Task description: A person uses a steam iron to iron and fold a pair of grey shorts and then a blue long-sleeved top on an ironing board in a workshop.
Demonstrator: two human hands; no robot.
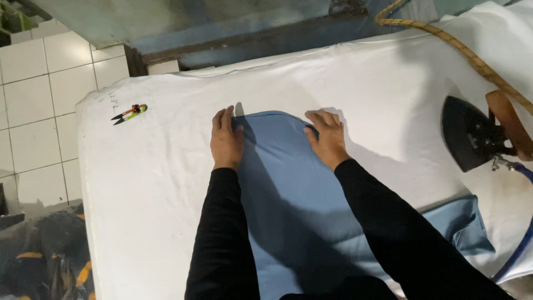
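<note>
Blue cloth (294, 194) under both flat hands

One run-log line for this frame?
left hand: flat on blue cloth | right hand: flat on cloth | iron: right, apart | snips: left

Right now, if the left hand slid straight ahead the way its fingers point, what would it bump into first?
Nothing, it seems. The left hand lies flat on the blue cloth's edge, fingers pointing toward the far side of the white padded table. Ahead is only bare white cover up to the edge. The little snips lie well off to the left.
</note>
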